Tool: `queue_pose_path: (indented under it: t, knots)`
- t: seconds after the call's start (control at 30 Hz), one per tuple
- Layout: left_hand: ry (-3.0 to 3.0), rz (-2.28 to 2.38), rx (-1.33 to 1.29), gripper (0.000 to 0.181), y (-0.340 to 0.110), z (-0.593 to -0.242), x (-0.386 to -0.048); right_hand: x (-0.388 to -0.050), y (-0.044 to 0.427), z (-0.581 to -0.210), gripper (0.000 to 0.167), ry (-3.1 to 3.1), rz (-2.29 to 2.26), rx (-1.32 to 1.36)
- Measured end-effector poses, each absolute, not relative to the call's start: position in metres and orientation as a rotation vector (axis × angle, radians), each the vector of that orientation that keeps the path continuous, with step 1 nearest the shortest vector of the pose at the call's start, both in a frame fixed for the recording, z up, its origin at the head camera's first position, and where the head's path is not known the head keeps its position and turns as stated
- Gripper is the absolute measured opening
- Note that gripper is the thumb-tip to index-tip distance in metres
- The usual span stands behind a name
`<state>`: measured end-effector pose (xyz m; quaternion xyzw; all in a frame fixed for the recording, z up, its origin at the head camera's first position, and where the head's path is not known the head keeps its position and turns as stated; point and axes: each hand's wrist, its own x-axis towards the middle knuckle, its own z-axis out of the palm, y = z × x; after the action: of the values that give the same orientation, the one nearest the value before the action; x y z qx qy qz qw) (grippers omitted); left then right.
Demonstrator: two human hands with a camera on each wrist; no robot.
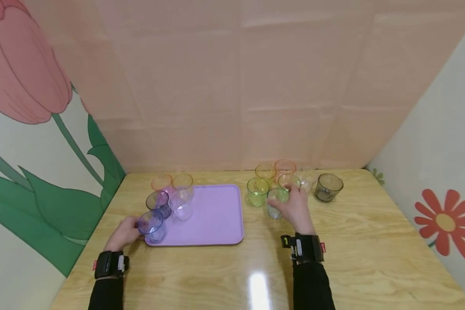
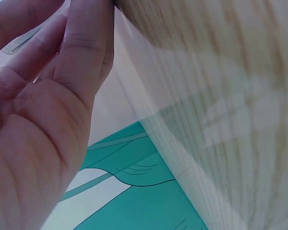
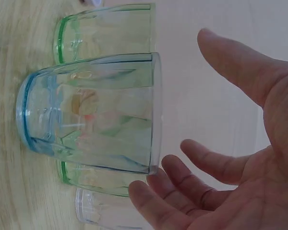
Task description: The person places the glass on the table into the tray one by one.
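R hand (image 1: 296, 210) wide by bluish cup (image 3: 101, 115); L hand (image 1: 123, 232) at near-left cup (image 1: 155, 230), grip unclear. Prob. slick, fragile; hold round middle.

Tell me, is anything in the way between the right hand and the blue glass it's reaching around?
No, nothing visible stands between the right hand and the blue glass. In the right wrist view, the green glasses stand behind it, so they don't block that side.

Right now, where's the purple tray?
In the head view, the purple tray lies on the table, left of centre, between the left hand and the yellow-green glass.
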<state>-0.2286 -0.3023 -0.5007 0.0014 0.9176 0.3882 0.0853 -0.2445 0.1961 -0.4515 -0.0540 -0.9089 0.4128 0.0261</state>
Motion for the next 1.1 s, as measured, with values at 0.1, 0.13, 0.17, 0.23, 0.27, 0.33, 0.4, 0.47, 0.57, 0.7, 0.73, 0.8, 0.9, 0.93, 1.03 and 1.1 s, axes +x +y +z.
queue_pose_path:
  t: [0.1,0.13,0.17,0.23,0.27,0.33,0.4,0.47,0.57,0.7,0.73,0.8,0.9,0.93,1.03,1.1]
  knots:
    - [2.722,1.158,-0.018,0.016,-0.302,-0.499,-0.231,-0.247,0.196,-0.454,0.097,-2.833,1.251,-0.207]
    - [2.72,1.161,-0.017,0.016,-0.302,-0.499,-0.231,-0.248,0.195,-0.455,0.099,-2.843,1.236,-0.215]
    - [2.71,1.176,-0.016,0.016,-0.302,-0.499,-0.23,-0.249,0.194,-0.457,0.1,-2.848,1.232,-0.22]
    - [2.703,1.203,-0.008,0.017,-0.302,-0.499,-0.229,-0.251,0.192,-0.462,0.1,-2.853,1.207,-0.233]
    - [2.696,1.221,-0.002,0.017,-0.302,-0.499,-0.229,-0.252,0.191,-0.464,0.099,-2.853,1.198,-0.241]
    - [2.698,1.234,0.024,0.017,-0.302,-0.5,-0.228,-0.252,0.189,-0.469,0.097,-2.849,1.191,-0.254]
    - [2.696,1.242,0.036,0.016,-0.302,-0.5,-0.227,-0.253,0.189,-0.473,0.094,-2.838,1.179,-0.273]
    - [2.696,1.25,0.043,0.016,-0.302,-0.5,-0.227,-0.254,0.189,-0.476,0.092,-2.821,1.186,-0.285]
    - [2.701,1.245,0.039,0.016,-0.301,-0.5,-0.228,-0.254,0.19,-0.477,0.091,-2.816,1.187,-0.282]
    - [2.717,1.207,0.024,0.016,-0.302,-0.5,-0.229,-0.254,0.193,-0.474,0.091,-2.862,1.182,-0.255]
    - [2.712,1.203,0.012,0.016,-0.302,-0.501,-0.23,-0.253,0.193,-0.474,0.091,-2.879,1.182,-0.246]
    - [2.707,1.194,-0.004,0.016,-0.302,-0.501,-0.23,-0.253,0.194,-0.473,0.091,-2.905,1.18,-0.237]
    - [2.701,1.2,-0.014,0.016,-0.302,-0.5,-0.23,-0.252,0.195,-0.471,0.091,-2.933,1.176,-0.227]
    - [2.702,1.204,-0.015,0.016,-0.302,-0.5,-0.23,-0.252,0.195,-0.47,0.092,-2.941,1.174,-0.222]
    - [2.705,1.217,0.017,0.015,-0.302,-0.5,-0.229,-0.251,0.195,-0.469,0.093,-2.952,1.203,-0.206]
    - [2.701,1.228,0.02,0.015,-0.302,-0.5,-0.228,-0.25,0.197,-0.468,0.094,-2.963,1.242,-0.197]
